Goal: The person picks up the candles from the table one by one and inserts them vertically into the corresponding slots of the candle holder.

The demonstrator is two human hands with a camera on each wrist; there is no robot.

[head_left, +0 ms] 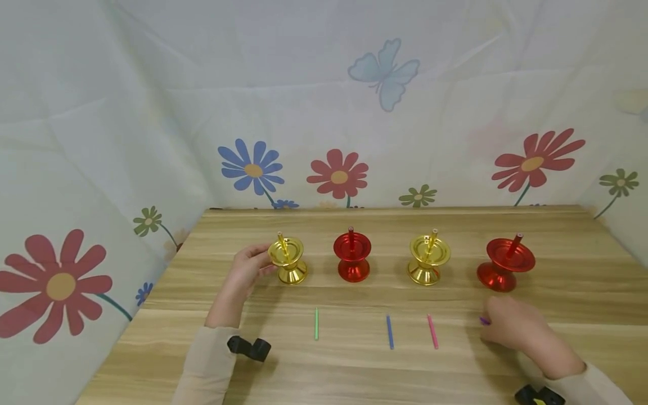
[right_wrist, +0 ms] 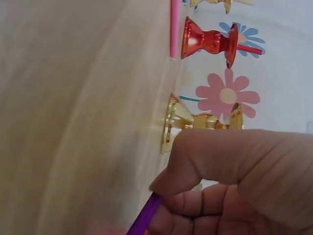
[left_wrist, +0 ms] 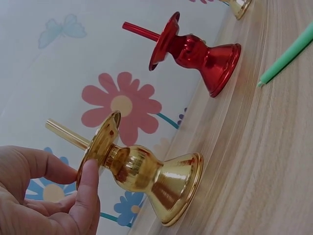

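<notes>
At the left end of the row, my left hand (head_left: 251, 263) pinches the dish rim of a gold candle holder (left_wrist: 132, 169), thumb on one side and fingers on the other. A thin tube rises from the middle of its dish. My right hand (head_left: 513, 323) grips a slim purple candle (right_wrist: 145, 215) between thumb and fingers, low over the table in front of the right-hand red candle holder (head_left: 498, 275). Most of the purple candle is hidden by the hand in the head view. A green candle (head_left: 316, 323), a blue candle (head_left: 390, 332) and a pink candle (head_left: 432, 332) lie on the wood.
Between the outer holders stand another red candle holder (head_left: 353, 270) and a second gold candle holder (head_left: 424, 273). The wooden table (head_left: 354, 377) meets a flower-printed cloth (head_left: 430, 140) at its back and left.
</notes>
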